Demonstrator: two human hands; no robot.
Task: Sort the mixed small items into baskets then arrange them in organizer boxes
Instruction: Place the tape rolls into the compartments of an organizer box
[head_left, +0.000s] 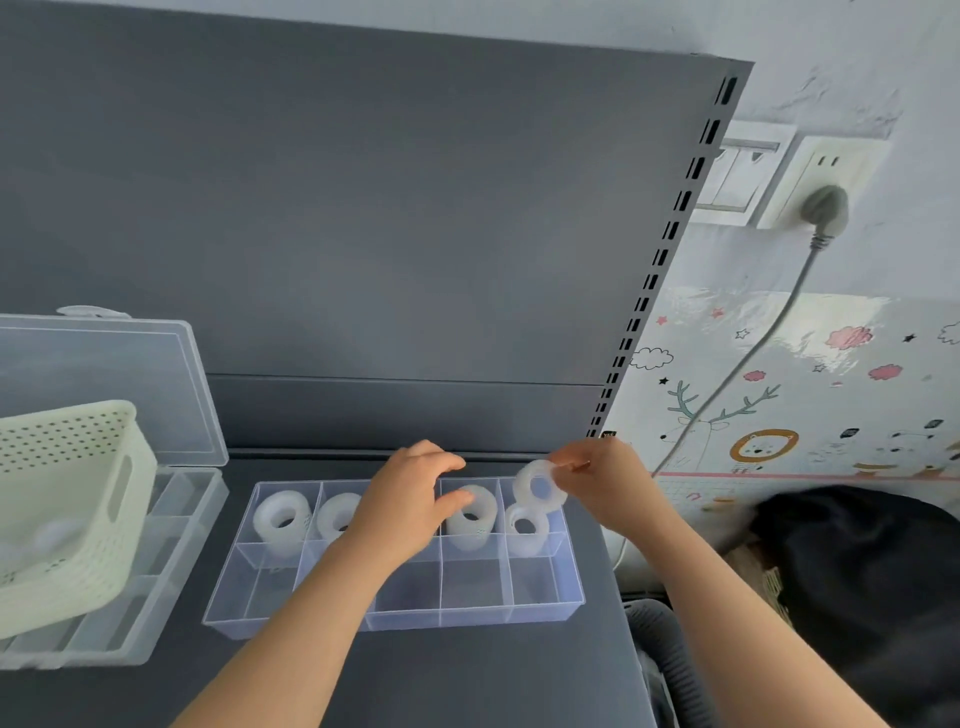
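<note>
Clear-plastic box is filling up: tape rolls are sitting in the four back-row cells that are showing, while the left hand is covering the middle one. Its front row is lying bare. The right hand is pinching the held roll by its rim, thumb against fingertips, just above the far-right cell, where one is already standing. Left fingers are curving over the middle cell, thumb touching a neighbouring roll; whether they are gripping anything I cannot tell. The cream basket is holding blurred pale items, so more is probably waiting. The box is lying near the shelf right edge, the back panel crowding behind, room opening toward the person
</note>
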